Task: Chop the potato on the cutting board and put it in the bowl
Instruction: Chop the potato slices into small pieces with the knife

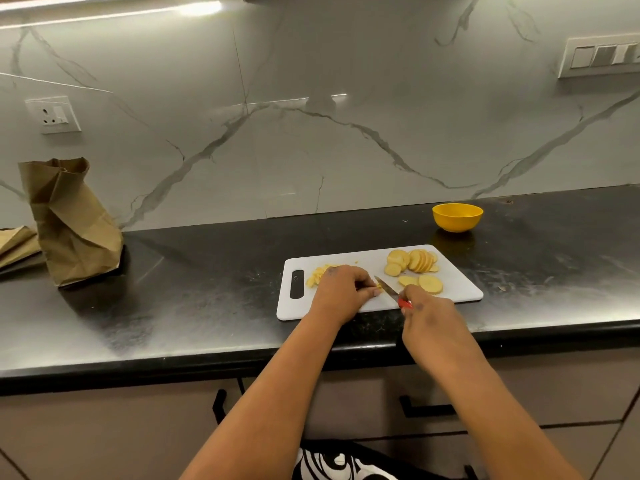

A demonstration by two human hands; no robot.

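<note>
I'm seeing pale yellow potato slices [417, 263] fanning out on the white cutting board [460, 289], right side, with chopped bits [317, 276] lying left. Left hand [341, 289] is pinching a piece I'm barely making out; right hand [427, 315] is gripping the red-handled knife [388, 288]. Yellow bowl [457, 217] is sitting behind the board.

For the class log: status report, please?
Left hand pinning potato piece; right hand gripping knife. Slices on board. Bowl unobstructed.
</note>
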